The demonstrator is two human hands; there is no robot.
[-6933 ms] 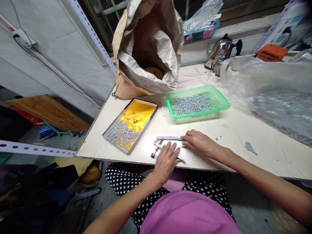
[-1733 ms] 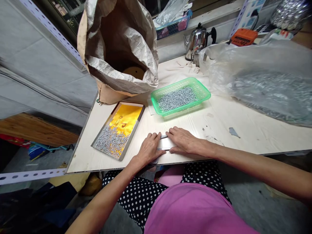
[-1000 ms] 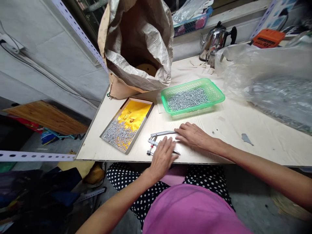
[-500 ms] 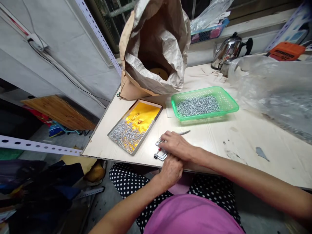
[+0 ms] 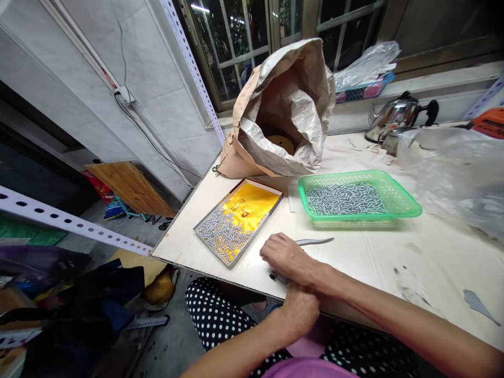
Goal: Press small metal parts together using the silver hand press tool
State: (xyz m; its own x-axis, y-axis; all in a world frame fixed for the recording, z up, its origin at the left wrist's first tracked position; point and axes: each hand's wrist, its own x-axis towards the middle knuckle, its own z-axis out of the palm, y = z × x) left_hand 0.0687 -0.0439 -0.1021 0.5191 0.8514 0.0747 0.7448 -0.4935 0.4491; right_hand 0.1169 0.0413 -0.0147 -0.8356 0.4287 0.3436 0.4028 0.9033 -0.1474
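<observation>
My left hand [image 5: 302,311] is closed at the table's front edge, on the near end of a small metal clamp-like tool [image 5: 279,277]. Only a bit of the tool shows; my hands cover the rest. Above it my right hand [image 5: 286,258] bends over the tool, fingers curled together and their tips hidden. Just beyond the right hand lies a slim grey pointed tool [image 5: 317,241]. To the left, a shallow box [image 5: 256,239] with a yellow lining holds many small metal pins [image 5: 220,234]. A green plastic basket [image 5: 405,210] farther back holds more pins [image 5: 344,199].
A large open paper sack [image 5: 246,152] stands at the back of the table. Behind on the right are a metal kettle [image 5: 397,115] and a clear plastic bag [image 5: 457,168]. A grey scrap [image 5: 478,303] lies at the right.
The camera view has shifted, so the table things appear lower and more to the right. My right hand now covers more of the metal tool, whose frame and red part showed before.
</observation>
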